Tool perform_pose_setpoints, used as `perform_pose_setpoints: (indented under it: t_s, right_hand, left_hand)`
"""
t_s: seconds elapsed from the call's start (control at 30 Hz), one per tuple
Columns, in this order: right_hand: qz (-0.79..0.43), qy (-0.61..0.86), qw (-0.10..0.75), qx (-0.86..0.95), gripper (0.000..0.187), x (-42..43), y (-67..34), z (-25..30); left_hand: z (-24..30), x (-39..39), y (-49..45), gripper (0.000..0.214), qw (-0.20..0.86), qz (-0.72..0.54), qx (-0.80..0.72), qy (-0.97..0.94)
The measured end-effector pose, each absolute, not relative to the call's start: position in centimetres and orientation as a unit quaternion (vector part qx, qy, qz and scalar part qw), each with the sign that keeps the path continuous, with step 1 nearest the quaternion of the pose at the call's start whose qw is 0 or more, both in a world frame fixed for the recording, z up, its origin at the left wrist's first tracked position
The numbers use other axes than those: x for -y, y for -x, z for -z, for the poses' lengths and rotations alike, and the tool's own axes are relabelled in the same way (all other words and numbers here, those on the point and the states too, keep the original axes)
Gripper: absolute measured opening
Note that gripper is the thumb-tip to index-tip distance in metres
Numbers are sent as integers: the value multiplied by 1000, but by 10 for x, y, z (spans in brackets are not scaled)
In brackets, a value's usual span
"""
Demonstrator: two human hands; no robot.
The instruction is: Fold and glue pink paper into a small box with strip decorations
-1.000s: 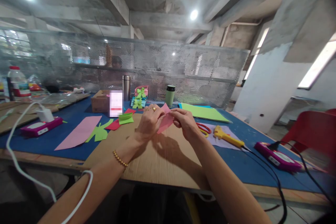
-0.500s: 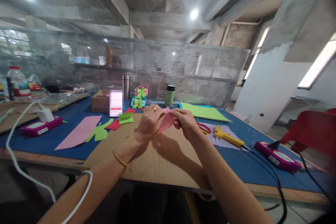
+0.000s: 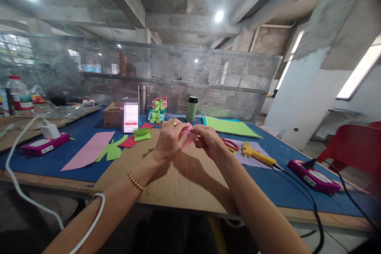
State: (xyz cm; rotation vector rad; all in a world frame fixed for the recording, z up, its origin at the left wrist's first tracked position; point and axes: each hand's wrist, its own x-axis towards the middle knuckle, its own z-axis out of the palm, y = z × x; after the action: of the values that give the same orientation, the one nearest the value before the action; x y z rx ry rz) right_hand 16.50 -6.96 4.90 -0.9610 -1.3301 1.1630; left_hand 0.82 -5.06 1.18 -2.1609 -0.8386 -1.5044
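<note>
Lower now than in the earlier frames, the upper edge of our pink paper (image 3: 187,141) no longer stands as a point but curls between our hands. Our left hand (image 3: 169,138) keeps its grip clamped on one side of it, and our right hand (image 3: 208,139) pinches the other, just above the cardboard sheet (image 3: 190,182) on the counter (image 3: 279,194). We judge the step to be folding or gathering this sheet, and the next move calls for steady pressure from both thumbs so the crease doesn't spring open. Beyond our hands stand a cardboard box (image 3: 112,116), its contents hidden from us, a steel flask (image 3: 143,101) and a green tumbler (image 3: 192,110) with its black lid on; we can't see inside either. Far left, a red-capped bottle (image 3: 18,91) is closed, its fill unclear.
</note>
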Motion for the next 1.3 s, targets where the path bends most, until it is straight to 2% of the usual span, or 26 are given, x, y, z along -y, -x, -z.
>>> perform_pose_setpoints:
  t_s: [0.7,0.87,1.0,1.1,1.3]
  right_hand:
    - [-490,391,546,556,18,67,-167,-46]
    - [-441,413,563,565,16,65,-164,-45]
    - [-380,430,596,561,28,62,-161,-44]
    - [-320,414,617,588,29,62,-159,-43]
    - [-264,386,599,650,29,68,-157,-43]
  left_hand:
    - [-15,53,-10,16,153,568,270,762]
    - [-16,54,-10,16,150,563,280,763]
    - [-17,53,-9,16,144,566,294,757]
    - [-18,51,-7,15,137,569,303,752]
    - [-21,49,-2,13,133,576,313,743]
